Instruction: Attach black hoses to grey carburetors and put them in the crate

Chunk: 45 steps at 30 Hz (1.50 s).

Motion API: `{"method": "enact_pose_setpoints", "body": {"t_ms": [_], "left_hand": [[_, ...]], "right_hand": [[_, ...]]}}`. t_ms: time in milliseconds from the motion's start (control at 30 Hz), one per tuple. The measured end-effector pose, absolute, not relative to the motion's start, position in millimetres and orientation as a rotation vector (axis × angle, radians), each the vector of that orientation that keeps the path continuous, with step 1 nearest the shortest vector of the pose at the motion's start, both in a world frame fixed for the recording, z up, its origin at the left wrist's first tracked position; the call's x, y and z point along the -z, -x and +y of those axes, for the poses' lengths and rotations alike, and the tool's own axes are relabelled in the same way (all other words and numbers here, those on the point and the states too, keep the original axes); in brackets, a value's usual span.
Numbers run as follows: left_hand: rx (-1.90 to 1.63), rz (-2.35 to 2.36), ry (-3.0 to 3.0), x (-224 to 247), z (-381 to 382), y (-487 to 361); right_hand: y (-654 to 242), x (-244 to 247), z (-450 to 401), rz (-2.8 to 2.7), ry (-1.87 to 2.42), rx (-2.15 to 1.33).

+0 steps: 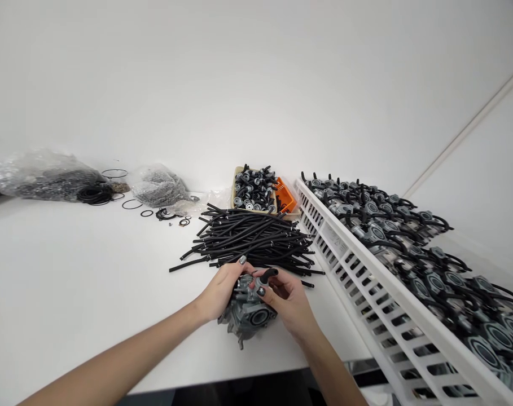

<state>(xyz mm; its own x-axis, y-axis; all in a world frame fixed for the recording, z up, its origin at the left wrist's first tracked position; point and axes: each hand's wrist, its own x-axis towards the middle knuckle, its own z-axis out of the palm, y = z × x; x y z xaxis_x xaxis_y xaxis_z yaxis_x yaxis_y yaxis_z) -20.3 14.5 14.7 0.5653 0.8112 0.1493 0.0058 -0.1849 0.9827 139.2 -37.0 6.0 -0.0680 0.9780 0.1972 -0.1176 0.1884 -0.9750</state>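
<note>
Left hand (219,291) is wrapped around a carburetor (248,314), right hand (289,300) pinching a short black rubber hose (268,275) at its top. Big pile of loose hoses (251,239) right behind, plus a white slotted crate (366,282) packed with more carbs (408,265) off to the right.

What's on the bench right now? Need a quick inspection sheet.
surface: white table
job's things: carburetor in both hands; short hose at its top; loose pile of black hoses just behind
clutter: white crate of carburetors with hoses, right; tray of fittings and orange box, far side; two plastic bags, O-rings and black coil, far left
hands: left hand wrapped around carburetor; right hand gripping short hose
cables: nothing seen
surroundings: white wall beyond table
</note>
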Motion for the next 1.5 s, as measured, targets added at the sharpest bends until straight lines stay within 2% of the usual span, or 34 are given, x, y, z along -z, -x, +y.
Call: {"method": "enact_pose_setpoints", "body": {"t_ms": [333, 767, 1500], "left_hand": [[-0.848, 0.698, -1.612, -13.7, 15.2, 20.4], [-0.852, 0.671, -1.593, -11.8, 16.6, 20.6], [-0.875, 0.703, -1.596, -14.5, 13.5, 21.1]], "right_hand": [[-137.7, -9.2, -35.2, -1.313, 0.976, -1.124], [-144.3, -9.3, -40.5, -1.294, 0.836, -1.24], [-139.6, -11.7, -39.6, -1.291, 0.933, -1.187]]}}
